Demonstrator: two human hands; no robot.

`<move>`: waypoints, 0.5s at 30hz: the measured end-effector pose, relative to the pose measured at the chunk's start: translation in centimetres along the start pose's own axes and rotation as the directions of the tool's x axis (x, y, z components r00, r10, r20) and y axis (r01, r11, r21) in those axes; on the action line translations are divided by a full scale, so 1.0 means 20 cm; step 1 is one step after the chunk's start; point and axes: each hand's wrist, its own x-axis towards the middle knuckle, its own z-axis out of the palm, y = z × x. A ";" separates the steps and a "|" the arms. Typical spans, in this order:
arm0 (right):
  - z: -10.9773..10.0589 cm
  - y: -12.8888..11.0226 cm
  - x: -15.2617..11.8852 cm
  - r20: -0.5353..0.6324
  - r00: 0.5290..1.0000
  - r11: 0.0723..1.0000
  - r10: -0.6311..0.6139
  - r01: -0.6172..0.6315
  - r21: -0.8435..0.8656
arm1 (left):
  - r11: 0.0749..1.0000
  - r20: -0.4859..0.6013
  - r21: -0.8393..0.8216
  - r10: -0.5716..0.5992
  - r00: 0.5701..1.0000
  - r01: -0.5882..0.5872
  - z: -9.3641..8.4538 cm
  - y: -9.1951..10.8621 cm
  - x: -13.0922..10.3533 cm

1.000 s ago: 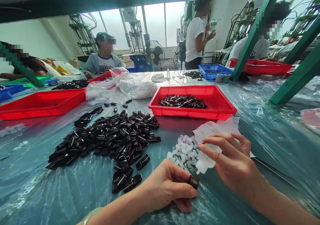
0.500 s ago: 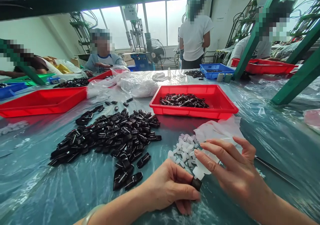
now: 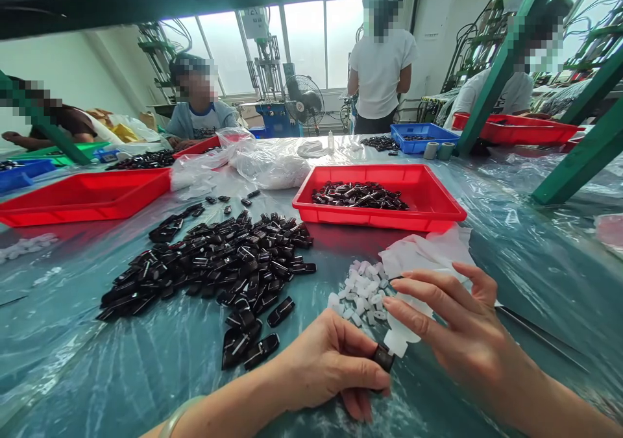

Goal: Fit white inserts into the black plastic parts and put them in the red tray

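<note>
Our left hand (image 3: 326, 366) pinches a small black part (image 3: 383, 357) between thumb and forefinger, holding it just above the counter (image 3: 511, 263) at about six o'clock in the view. Our right hand (image 3: 462, 334) holds a small white squeeze bottle (image 3: 402, 334), fingers wrapped closed around its body, with its blunt tip pointing down toward seven o'clock. That tip sits right at the open top of the black part, touching or nearly so; we cannot tell which. The bottle's long axis runs from one o'clock down to seven o'clock, straight onto the part, so the two hands meet nose to nose, the right one above and to the three o'clock side.

Our left wrist lies low along the counter, palm turned inward; our right hand arches over, fingers spread along the bottle's upper side.

Just beyond the bottle, at twelve o'clock, lies a small heap of white pieces (image 3: 360, 289). A broad pile of black parts (image 3: 219, 263) spreads at ten o'clock, and a red tray (image 3: 438, 207) holding more of them stands at one o'clock.
</note>
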 end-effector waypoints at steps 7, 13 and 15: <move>-0.01 0.00 0.00 0.010 0.999 0.999 -0.045 0.045 -0.024 | 1.000 0.004 -0.006 0.003 1.000 -0.003 -0.01 0.00 0.01; 0.00 -0.01 0.01 -0.019 0.994 0.988 -0.111 0.108 -0.114 | 1.000 0.011 -0.015 -0.003 1.000 0.003 -0.01 -0.01 0.02; 0.00 -0.02 0.00 -0.023 0.994 0.986 -0.108 0.104 -0.133 | 1.000 0.014 -0.014 -0.009 1.000 0.009 0.00 -0.01 0.01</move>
